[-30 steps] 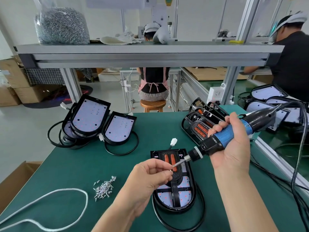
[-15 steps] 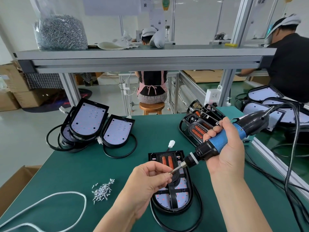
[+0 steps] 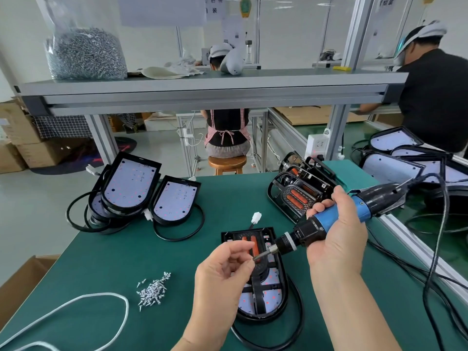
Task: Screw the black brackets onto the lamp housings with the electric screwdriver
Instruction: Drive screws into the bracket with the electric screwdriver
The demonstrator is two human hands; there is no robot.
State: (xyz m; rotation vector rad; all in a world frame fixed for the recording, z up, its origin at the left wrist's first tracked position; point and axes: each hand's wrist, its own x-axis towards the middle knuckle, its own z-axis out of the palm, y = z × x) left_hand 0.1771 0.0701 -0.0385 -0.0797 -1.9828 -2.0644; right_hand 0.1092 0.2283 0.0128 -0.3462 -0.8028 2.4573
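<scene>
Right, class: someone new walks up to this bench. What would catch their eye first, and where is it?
The blue-and-black electric screwdriver, gripped in the right hand, slants down at centre towards the left hand, which pinches what seems to be a screw at its bit. Under them a lamp housing lies on the green table, with loose screws heaped to its left.
</scene>
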